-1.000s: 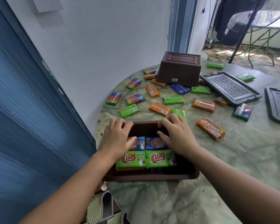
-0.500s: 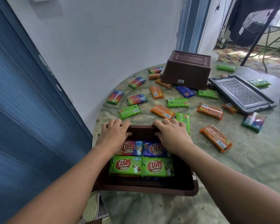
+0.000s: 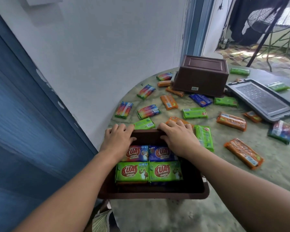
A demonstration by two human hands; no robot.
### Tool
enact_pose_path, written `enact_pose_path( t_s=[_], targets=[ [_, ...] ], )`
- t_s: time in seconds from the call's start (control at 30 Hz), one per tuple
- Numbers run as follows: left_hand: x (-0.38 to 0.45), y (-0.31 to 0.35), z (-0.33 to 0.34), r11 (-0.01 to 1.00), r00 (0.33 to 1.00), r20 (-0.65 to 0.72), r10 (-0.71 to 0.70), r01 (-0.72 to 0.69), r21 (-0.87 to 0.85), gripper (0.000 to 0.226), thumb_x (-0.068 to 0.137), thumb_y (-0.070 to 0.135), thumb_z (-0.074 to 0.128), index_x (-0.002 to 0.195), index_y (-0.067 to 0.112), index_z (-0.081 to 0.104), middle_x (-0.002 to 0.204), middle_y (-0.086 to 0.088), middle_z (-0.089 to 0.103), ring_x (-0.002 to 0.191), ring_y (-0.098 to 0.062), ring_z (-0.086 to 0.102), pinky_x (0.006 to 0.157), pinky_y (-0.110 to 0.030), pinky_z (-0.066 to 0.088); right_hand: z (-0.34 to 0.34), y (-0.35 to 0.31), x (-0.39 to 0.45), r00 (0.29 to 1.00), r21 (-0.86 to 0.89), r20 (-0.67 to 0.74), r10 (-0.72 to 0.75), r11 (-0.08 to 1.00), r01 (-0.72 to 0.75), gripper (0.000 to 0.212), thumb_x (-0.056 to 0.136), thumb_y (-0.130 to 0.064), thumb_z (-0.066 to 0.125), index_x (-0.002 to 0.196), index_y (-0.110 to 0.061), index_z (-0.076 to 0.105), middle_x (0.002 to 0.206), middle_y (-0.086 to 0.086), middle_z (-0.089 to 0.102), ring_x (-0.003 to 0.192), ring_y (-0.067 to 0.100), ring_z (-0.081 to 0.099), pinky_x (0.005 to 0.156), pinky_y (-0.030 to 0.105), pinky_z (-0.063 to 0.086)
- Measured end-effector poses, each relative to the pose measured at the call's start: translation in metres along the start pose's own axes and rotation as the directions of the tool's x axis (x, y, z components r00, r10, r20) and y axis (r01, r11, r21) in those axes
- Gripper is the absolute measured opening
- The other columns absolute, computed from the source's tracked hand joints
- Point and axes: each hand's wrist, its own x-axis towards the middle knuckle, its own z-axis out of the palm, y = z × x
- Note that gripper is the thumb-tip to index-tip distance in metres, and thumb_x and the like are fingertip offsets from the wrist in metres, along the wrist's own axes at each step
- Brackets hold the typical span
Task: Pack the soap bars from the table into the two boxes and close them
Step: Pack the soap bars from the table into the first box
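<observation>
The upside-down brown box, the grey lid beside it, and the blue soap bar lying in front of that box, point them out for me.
upside-down brown box (image 3: 201, 81), head view, its near side wall.
grey lid (image 3: 259, 98), head view, its textured middle panel.
blue soap bar (image 3: 200, 99), head view, middle of its wrapper.

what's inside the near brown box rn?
The near brown box shows four bars on top: two green bars in front, a multicolour bar and a blue bar behind. Anything beneath them is covered, and both hands hide the box's far end.

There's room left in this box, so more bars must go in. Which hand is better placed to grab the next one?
Right, probably. The right hand on the open box far rim lies beside a green bar and over an orange bar. The left hand has one green bar near.
</observation>
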Motion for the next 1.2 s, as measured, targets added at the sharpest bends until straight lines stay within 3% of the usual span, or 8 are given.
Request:
enact_pose_path(
  t_s=[0.3, 0.5, 0.6, 0.7, 0.8, 0.93, 1.03, 1.2],
  targets=[
    [0.027, -0.036, -0.001, 0.999, 0.999, 0.031, 0.029, -0.028, -0.028, 0.035, 0.102, 0.051, 0.047, 0.130, 0.029, 0.042, 0.126, 0.002, 0.051, 0.118, -0.022, 0.043, 0.095, -0.040, 0.035, 0.000, -0.021, 0.034, 0.998, 0.010, 0.035, 0.047, 0.999, -0.047, 0.028, 0.104, -0.045, 0.047, 0.131, -0.041, 0.040, 0.127, -0.005, 0.054, 0.123, 0.028, 0.047, 0.099, 0.049, 0.038],
    [0.033, -0.043, -0.011, 0.987, 0.999, 0.042, 0.034, -0.027, -0.159, 0.036, 0.090, 0.067, 0.045, 0.108, 0.036, 0.049, 0.109, 0.009, 0.055, 0.105, -0.017, 0.049, 0.090, -0.041, 0.036, -0.009, -0.022, 0.047, 0.989, 0.163, 0.079, 0.121, 0.978, -0.133, 0.041, 0.098, -0.070, 0.034, 0.110, -0.038, 0.057, 0.110, -0.006, 0.061, 0.111, 0.024, 0.056, 0.094, 0.046, 0.045],
    [0.057, -0.048, -0.018, 0.927, 0.996, 0.072, -0.056, 0.079, -0.367, 0.037, 0.090, 0.067, 0.040, 0.099, 0.034, 0.053, 0.101, 0.009, 0.059, 0.097, -0.017, 0.054, 0.088, -0.040, 0.043, -0.015, -0.025, 0.072, 0.986, 0.261, 0.102, 0.130, 0.953, -0.153, 0.037, 0.101, -0.062, 0.037, 0.099, -0.032, 0.059, 0.106, -0.003, 0.063, 0.101, 0.024, 0.061, 0.087, 0.043, 0.051],
    [0.092, -0.058, -0.016, 0.880, 0.987, 0.094, -0.131, 0.160, -0.447, 0.033, 0.096, 0.059, 0.047, 0.096, 0.027, 0.055, 0.100, 0.001, 0.063, 0.094, -0.024, 0.061, 0.085, -0.043, 0.053, -0.016, -0.027, 0.106, 0.975, 0.276, 0.200, 0.099, 0.949, -0.153, 0.026, 0.102, -0.047, 0.052, 0.112, -0.027, 0.067, 0.104, -0.006, 0.064, 0.100, 0.021, 0.062, 0.087, 0.040, 0.053],
    [0.124, -0.067, -0.007, 0.885, 0.970, 0.177, -0.165, 0.225, -0.407, 0.027, 0.094, 0.048, 0.056, 0.098, 0.022, 0.057, 0.108, -0.006, 0.065, 0.101, -0.030, 0.060, 0.087, -0.041, 0.052, -0.010, -0.028, 0.139, 0.961, 0.263, 0.267, 0.067, 0.955, -0.139, 0.025, 0.093, -0.035, 0.070, 0.117, -0.029, 0.068, 0.101, -0.008, 0.064, 0.103, 0.020, 0.064, 0.091, 0.035, 0.051],
    [0.154, -0.069, 0.008, 0.912, 0.956, 0.227, -0.185, 0.253, -0.322, 0.037, 0.092, 0.046, 0.058, 0.114, 0.016, 0.055, 0.117, -0.012, 0.060, 0.107, -0.034, 0.056, 0.088, -0.043, 0.052, 0.001, -0.030, 0.164, 0.901, 0.206, 0.433, 0.038, 0.969, -0.140, 0.058, 0.082, -0.024, 0.085, 0.135, -0.028, 0.061, 0.118, -0.003, 0.059, 0.116, 0.021, 0.058, 0.097, 0.032, 0.047],
    [0.174, -0.070, 0.019, 0.928, 0.936, 0.262, -0.236, 0.297, -0.225, 0.054, 0.093, 0.047, 0.059, 0.134, 0.014, 0.046, 0.129, -0.017, 0.049, 0.120, -0.036, 0.048, 0.091, -0.043, 0.047, 0.015, -0.029, 0.179, 0.853, 0.104, 0.521, 0.031, 0.990, -0.099, 0.071, 0.082, -0.020, 0.085, 0.144, -0.036, 0.053, 0.143, 0.002, 0.052, 0.129, 0.027, 0.051, 0.105, 0.039, 0.047],
    [0.200, -0.068, 0.034, 0.917, 0.891, 0.331, -0.310, 0.372, -0.144, 0.069, 0.092, 0.045, 0.065, 0.142, 0.011, 0.033, 0.138, -0.019, 0.042, 0.128, -0.035, 0.041, 0.094, -0.042, 0.043, 0.033, -0.033, 0.185, 0.844, 0.004, 0.535, 0.028, 0.999, -0.036, 0.066, 0.086, -0.017, 0.072, 0.140, -0.049, 0.051, 0.139, 0.008, 0.038, 0.135, 0.035, 0.039, 0.108, 0.052, 0.044]
  ],
)
